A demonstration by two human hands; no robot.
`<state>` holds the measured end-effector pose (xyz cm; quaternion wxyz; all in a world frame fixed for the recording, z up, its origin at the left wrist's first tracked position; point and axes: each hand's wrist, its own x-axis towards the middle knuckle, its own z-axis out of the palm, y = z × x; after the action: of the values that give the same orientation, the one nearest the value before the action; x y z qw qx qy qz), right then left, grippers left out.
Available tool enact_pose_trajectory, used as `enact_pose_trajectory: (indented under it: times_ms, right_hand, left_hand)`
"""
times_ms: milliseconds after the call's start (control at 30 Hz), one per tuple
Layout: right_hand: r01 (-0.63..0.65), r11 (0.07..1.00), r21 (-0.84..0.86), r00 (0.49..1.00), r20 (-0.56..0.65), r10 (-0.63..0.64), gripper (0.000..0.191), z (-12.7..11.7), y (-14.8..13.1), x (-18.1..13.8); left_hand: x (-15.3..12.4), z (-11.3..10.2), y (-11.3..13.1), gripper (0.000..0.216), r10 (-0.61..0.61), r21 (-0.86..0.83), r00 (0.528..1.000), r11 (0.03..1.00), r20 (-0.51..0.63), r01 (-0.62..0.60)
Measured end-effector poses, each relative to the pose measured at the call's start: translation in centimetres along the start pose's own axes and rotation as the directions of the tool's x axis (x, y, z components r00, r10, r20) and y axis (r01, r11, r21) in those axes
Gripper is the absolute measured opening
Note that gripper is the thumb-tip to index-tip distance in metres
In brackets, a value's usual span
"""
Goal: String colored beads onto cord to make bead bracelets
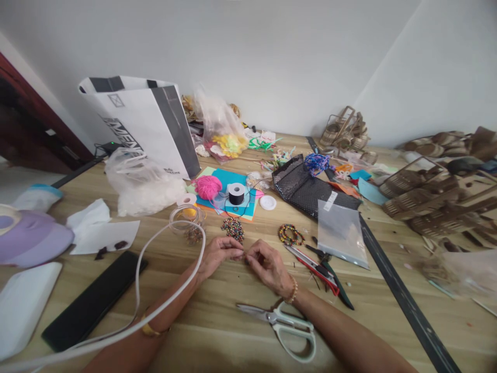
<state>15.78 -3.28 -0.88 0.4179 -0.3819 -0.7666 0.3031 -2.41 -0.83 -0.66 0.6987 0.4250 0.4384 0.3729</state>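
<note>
My left hand and my right hand meet on the wooden table, fingertips pinched together on something too small to name. A thin black thread seems to run from them toward a spool of black cord. A pile of coloured beads lies just beyond my fingers. A beaded bracelet lies to its right. White-handled scissors rest near my right wrist. Red-handled snips lie beside my right hand.
A white cable loops over my left forearm. A black phone lies at left, a clear bead jar behind it. A white paper bag, pink yarn, black mesh pouch, clear zip bag and wooden models crowd the table.
</note>
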Motion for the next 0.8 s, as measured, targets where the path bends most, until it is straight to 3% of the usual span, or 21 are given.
enact_pose_trajectory:
  times_ms: [800]
  right_hand:
    - [-0.039, 0.998, 0.050, 0.999, 0.031, 0.038, 0.008, 0.17, 0.51, -0.25]
  left_hand:
    - [-0.11, -0.03, -0.15, 0.014, 0.036, 0.069, 0.999, 0.997, 0.036, -0.039]
